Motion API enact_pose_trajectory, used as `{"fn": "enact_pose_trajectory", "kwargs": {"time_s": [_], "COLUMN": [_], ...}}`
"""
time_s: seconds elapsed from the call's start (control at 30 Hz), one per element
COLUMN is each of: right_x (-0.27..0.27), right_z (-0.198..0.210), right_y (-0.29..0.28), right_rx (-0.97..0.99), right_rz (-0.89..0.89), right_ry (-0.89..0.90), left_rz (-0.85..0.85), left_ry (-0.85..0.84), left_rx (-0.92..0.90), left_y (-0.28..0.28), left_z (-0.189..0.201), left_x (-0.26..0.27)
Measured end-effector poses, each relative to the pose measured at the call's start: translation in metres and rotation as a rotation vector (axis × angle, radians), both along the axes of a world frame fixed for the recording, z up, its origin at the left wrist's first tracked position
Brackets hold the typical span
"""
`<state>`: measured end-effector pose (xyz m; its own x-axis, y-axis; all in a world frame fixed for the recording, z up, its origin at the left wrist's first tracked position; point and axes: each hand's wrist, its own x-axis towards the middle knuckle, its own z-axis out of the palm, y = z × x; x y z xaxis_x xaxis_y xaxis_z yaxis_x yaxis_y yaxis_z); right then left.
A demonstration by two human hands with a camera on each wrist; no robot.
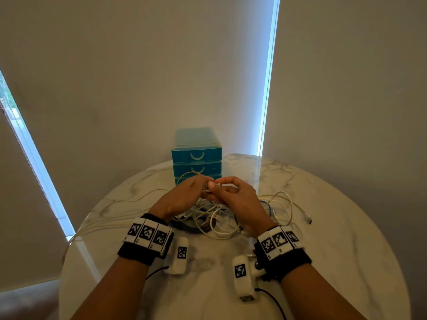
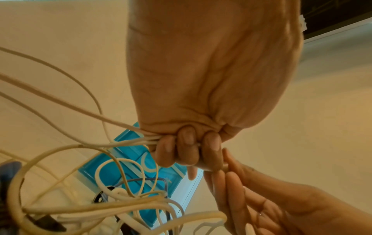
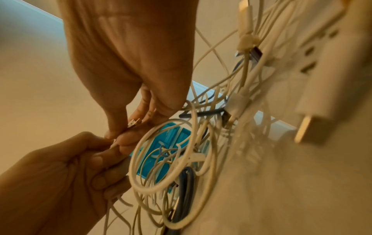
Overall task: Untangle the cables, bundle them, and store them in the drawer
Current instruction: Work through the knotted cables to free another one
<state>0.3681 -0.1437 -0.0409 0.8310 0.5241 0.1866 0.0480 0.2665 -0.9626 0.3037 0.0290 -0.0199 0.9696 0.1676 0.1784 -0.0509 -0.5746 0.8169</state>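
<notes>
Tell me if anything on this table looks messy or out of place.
Yes: the cables lie in a knotted heap on the marble table, white and dark leads crossing. One white cable trails over the table's left edge. The blue drawers look shut.

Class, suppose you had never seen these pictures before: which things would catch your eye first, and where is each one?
First, the two hands meeting above the middle of the round marble table: the left hand grips a bunch of white cable strands, and the right hand pinches a small connector against it. Below them sprawls the tangle of white and dark cables. Behind stands a teal three-drawer unit, drawers closed.
</notes>
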Motion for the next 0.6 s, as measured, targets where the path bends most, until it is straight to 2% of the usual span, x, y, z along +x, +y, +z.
{"fn": "enact_pose_trajectory", "kwargs": {"time_s": [0.13, 0.23, 0.4, 0.5, 0.6], "right_x": [0.000, 0.004, 0.017, 0.020, 0.031], "right_z": [0.004, 0.014, 0.029, 0.037, 0.049], "right_y": [-0.001, -0.005, -0.014, -0.010, -0.017], "right_rx": [-0.010, -0.011, -0.010, 0.002, 0.064], "right_rz": [-0.109, -0.200, -0.279, -0.310, -0.363], "right_ry": [-0.067, -0.141, -0.201, -0.225, -0.223], "left_rz": [-0.061, -0.126, -0.251, -0.244, -0.200], "left_ry": [0.001, 0.064, 0.152, 0.324, 0.440], "left_rx": [-0.115, -0.113, 0.255, 0.524, 0.480], "left_y": [-0.005, 0.002, 0.054, 0.095, 0.144], "left_z": [0.007, 0.018, 0.040, 0.053, 0.053], "left_x": [0.002, 0.000, -0.024, -0.040, -0.061]}}
